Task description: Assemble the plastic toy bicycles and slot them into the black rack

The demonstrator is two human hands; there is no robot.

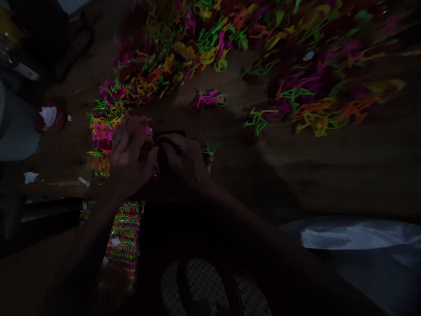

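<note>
In dim light, my left hand point(131, 149) and my right hand point(184, 156) meet over the table, fingers bent and pinched together. What lies between their fingertips is too dark to make out. A small pink glint shows just below them. Against the left hand stands a tight row of pink and yellow plastic pieces point(101, 131). Right of my right hand lies a green toy bicycle frame point(211, 148). Farther back is a pink toy bicycle point(209, 99), with a green and yellow one point(258, 120) to its right.
A big heap of bright plastic toy bicycles point(210, 39) spreads across the back. At left stand a grey bucket point(18, 127) and a red round container point(51, 119) with paper on it. Clear-wrapped colourful pieces point(126, 237) are below the table edge; plastic sheeting point(348, 237) lies right.
</note>
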